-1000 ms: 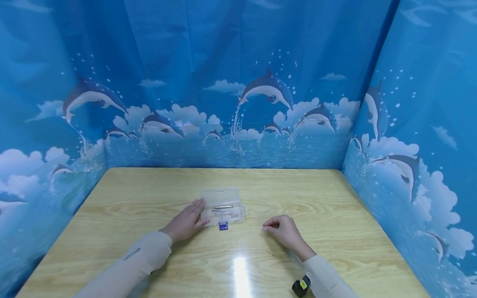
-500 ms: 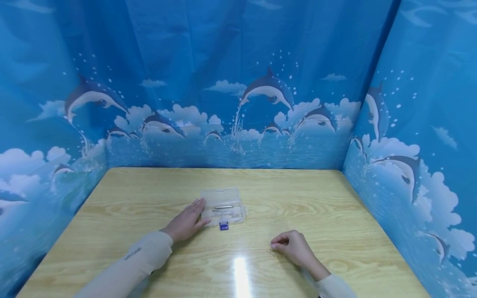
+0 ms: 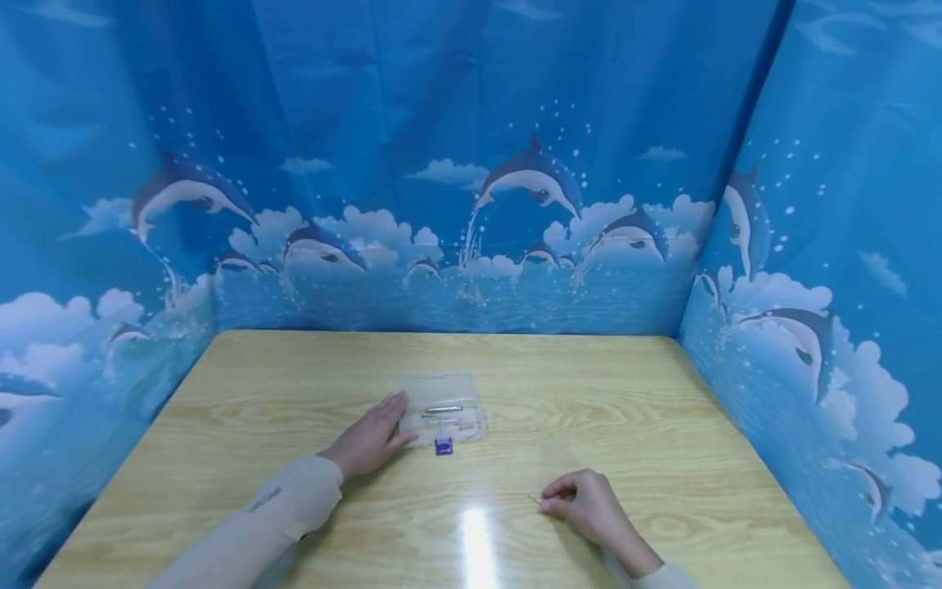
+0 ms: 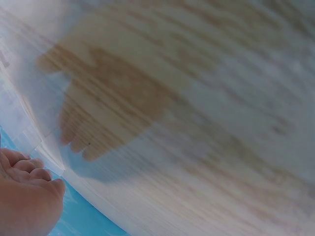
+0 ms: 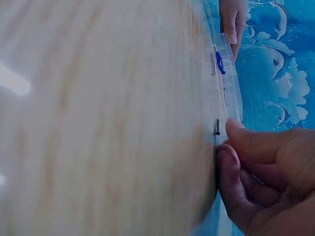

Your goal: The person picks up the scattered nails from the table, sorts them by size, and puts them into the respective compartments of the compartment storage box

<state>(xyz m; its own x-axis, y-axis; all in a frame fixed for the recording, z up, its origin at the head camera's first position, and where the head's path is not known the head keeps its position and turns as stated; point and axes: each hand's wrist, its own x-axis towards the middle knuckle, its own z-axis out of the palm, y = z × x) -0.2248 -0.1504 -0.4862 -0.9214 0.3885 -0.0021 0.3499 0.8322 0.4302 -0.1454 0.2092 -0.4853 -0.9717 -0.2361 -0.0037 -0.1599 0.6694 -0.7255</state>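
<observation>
A clear plastic case (image 3: 441, 384) lies with its lid spread back, with thin metal rods (image 3: 443, 409) inside. Its blue clasp (image 3: 443, 447) points toward the front. My left hand (image 3: 371, 435) rests flat at the case's left edge, fingers straight. Farther right, my right hand (image 3: 589, 505) is low over the table, thumb and fingers bent. A small screw-like metal piece (image 5: 217, 127) lies by its fingertips. In the right wrist view a narrow gap shows between thumb and forefinger; whether they grip the piece is unclear.
The wood-grain table (image 3: 294, 368) is glossy and carries a bright light reflection (image 3: 477, 544). Blue dolphin curtains (image 3: 412, 106) stand behind it and at both sides. A hand's reflection (image 4: 113, 108) shows on the tabletop in the left wrist view.
My right hand has moved toward the front and slightly right, down to the small metal piece. The piece and the case stay in place, and my left hand has not moved.
</observation>
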